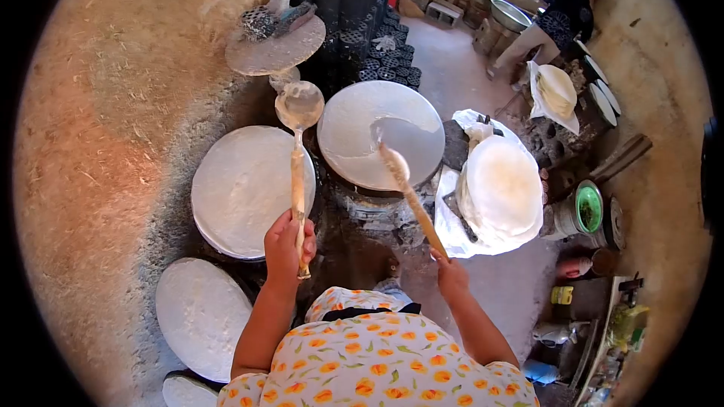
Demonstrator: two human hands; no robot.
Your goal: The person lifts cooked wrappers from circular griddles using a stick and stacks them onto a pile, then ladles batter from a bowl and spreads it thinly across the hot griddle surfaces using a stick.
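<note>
My left hand (pixel 289 246) is closed round the wooden handle of a long ladle (pixel 300 105). Its batter-coated bowl is raised near the edge of a round white griddle (pixel 253 190). In my right hand (pixel 452 277) is a wooden stick (pixel 415 202) with a pale, smeared end; its exact kind is hard to make out. The stick's tip is over the middle round griddle (pixel 354 98), where white batter covers part of the surface and a greyer curved patch shows. Whether the tip touches the batter I cannot tell.
To the right, a stack of thin round white pancakes (pixel 504 185) lies on white plastic. Coal briquettes (pixel 339 0) are piled behind, beside a round board (pixel 275 47). Another white disc (pixel 204 318) is at lower left. A person (pixel 562 19) bends at the far right.
</note>
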